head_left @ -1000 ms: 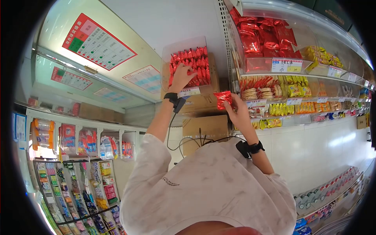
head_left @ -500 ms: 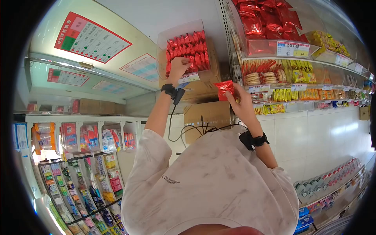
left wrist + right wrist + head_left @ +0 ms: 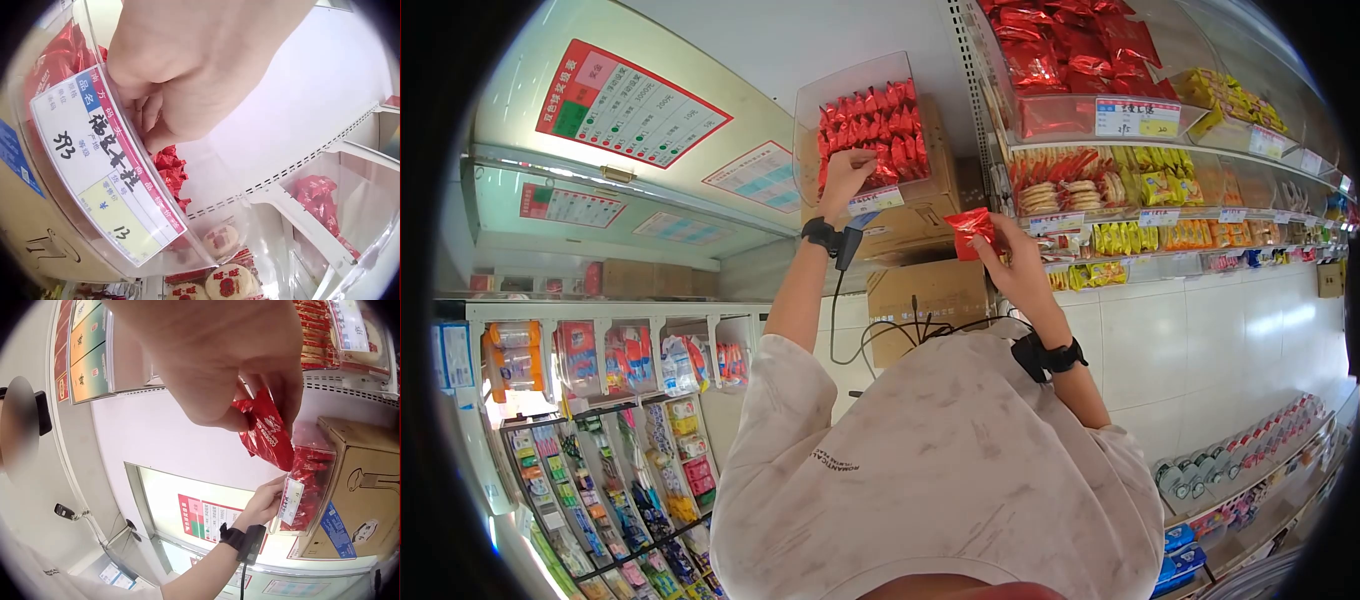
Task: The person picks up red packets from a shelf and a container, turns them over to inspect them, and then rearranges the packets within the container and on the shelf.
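A clear bin is filled with rows of small red foil packets and stands on a cardboard box. My left hand reaches over its near wall, fingers bent down at the front packets; in the left wrist view the fingertips of the left hand are hidden, and I cannot tell whether they grip a packet. To the right of the bin, my right hand pinches a red cookie packet between thumb and fingers. That cookie packet shows white lettering in the right wrist view.
A handwritten price label hangs on the bin's front. Tiered shelves at the right hold larger red bags, round crackers and yellow packets. Below the bin sits another cardboard box with black cables near it. A glass-fronted counter runs along the left.
The view has shifted slightly. My left hand has drawn back from deeper among the packets toward the bin's near left edge. The right hand still holds its packet.
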The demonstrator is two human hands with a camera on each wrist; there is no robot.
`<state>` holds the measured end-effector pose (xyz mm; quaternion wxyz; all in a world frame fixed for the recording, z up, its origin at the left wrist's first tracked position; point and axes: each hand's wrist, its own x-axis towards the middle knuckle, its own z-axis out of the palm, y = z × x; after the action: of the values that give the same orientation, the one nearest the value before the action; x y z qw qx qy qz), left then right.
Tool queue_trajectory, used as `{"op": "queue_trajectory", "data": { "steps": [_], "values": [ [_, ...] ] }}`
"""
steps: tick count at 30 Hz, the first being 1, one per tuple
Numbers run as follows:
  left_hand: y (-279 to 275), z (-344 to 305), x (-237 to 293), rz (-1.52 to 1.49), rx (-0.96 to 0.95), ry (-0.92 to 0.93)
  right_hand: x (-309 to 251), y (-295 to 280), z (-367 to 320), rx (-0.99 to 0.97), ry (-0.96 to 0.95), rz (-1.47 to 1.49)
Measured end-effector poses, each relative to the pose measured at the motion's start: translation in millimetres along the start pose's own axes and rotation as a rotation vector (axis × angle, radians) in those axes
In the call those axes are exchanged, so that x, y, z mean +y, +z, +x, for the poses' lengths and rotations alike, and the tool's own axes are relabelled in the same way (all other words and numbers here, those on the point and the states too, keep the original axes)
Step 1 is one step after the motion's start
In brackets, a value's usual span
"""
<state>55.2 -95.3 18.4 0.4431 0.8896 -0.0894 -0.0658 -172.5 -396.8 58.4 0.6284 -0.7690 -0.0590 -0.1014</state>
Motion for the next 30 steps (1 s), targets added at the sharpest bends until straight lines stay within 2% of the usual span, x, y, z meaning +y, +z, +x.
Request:
{"op": "queue_trajectory", "data": {
  "steps": [3,9,12,15,19,23,26,30],
  "values": [
    [-5.4,-10.2,7.9,-0.103,0.031,-0.022,6.4,1.9,-1.2,-0.008,-0.02,-0.006],
    [-8.3,-9.8,-8.5,-0.27,0.076,0.025,7.4,2.3,-3.0,-0.045,-0.025,-0.032],
    [-7.6,-10.8,-3.8,-0.212,0.088,0.012,8.2,3.1,-3.3,-0.051,-0.028,-0.055],
    [-2.2,-19.0,28.7,-0.108,0.039,0.038,9.1,5.4,-3.4,-0.057,-0.014,-0.019],
    [26.0,3.1,-0.8,0.092,0.048,0.258,4.8,7.5,-2.3,-0.073,-0.007,-0.001],
    [29.8,8.7,-1.8,0.363,0.06,0.338,1.0,7.1,-2.1,-0.087,0.002,0.001],
    [24.6,6.7,1.8,0.382,0.083,0.405,4.9,7.0,-2.6,-0.082,-0.008,0.01],
    [7.0,-9.0,30.4,0.378,0.068,0.162,3.4,2.0,-3.3,-0.056,0.009,0.049]
  ]
}}
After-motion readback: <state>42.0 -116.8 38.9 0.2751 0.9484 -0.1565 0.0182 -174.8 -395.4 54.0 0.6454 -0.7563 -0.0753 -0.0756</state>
